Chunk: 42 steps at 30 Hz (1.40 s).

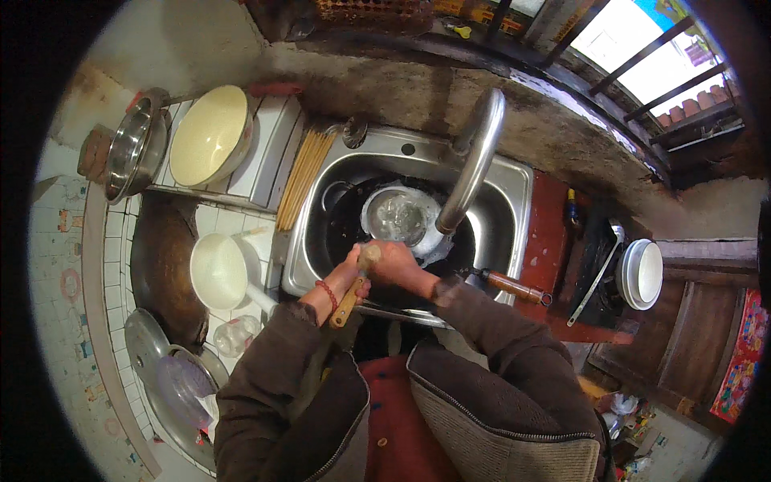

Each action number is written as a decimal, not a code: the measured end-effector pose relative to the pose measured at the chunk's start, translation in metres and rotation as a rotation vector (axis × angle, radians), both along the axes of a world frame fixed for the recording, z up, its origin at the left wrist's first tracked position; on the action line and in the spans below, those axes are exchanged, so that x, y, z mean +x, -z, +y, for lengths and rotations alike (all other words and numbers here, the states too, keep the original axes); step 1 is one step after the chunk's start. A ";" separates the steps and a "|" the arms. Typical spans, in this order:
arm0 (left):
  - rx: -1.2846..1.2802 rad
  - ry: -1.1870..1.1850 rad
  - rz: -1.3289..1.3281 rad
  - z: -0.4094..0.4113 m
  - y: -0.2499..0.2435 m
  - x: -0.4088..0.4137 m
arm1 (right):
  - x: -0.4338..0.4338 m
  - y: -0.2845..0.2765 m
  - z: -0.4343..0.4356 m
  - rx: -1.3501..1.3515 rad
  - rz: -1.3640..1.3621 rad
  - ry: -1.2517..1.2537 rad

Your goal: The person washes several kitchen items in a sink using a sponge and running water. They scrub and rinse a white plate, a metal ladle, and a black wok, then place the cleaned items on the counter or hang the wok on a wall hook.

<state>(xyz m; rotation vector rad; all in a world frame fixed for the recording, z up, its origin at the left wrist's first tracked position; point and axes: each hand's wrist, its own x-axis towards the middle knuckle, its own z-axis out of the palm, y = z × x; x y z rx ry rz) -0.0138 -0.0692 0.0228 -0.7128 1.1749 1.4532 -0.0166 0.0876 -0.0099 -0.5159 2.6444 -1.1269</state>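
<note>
My left hand (346,274), with a red bead bracelet at its wrist, grips a utensil with a riveted wooden handle (347,304) that slants toward me. My right hand (397,265) is closed around its upper end, so its working part is hidden. Both hands are over the near side of a stainless steel sink (405,149). Beyond them, a bowl (396,217) of foamy water sits in the sink inside a dark pan or wok (346,226). The curved metal faucet (482,156) ends just over the bowl's right side.
Another wooden handle (515,285) crosses the sink's right rim. Chopsticks (306,178) lie along the left rim. A white dipper (220,271), a wok (165,265) and a cream bowl (209,135) are at left. A ladle (596,271) and stacked white bowls (647,274) are at right.
</note>
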 end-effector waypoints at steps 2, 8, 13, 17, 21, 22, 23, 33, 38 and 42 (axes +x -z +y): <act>0.020 -0.012 -0.092 -0.004 0.000 0.002 | -0.013 0.024 0.006 -0.079 -0.246 0.191; -0.083 0.025 -0.065 -0.003 -0.001 0.011 | -0.053 0.058 0.025 -0.144 0.032 0.414; -0.049 0.142 0.078 -0.001 -0.004 0.010 | -0.060 0.108 0.022 -0.118 0.027 -0.081; -0.015 0.182 0.139 -0.010 0.008 0.014 | -0.068 0.116 0.011 -0.255 0.161 0.335; -0.077 0.211 0.179 -0.003 -0.003 0.014 | -0.047 0.127 0.030 0.137 -0.033 0.429; -0.083 0.202 0.189 -0.004 0.000 0.016 | -0.042 0.101 0.024 0.343 -0.116 0.209; -0.089 0.193 0.198 -0.007 0.006 0.020 | -0.041 0.083 0.017 0.548 -0.194 -0.015; -0.079 0.190 0.151 -0.011 0.003 0.016 | -0.069 0.111 0.045 0.136 0.045 0.326; -0.125 0.232 0.351 -0.020 0.014 0.033 | -0.055 0.108 0.063 0.365 -0.276 -0.029; -0.418 0.547 0.751 -0.012 -0.045 0.031 | -0.081 0.161 0.122 0.240 -0.220 0.377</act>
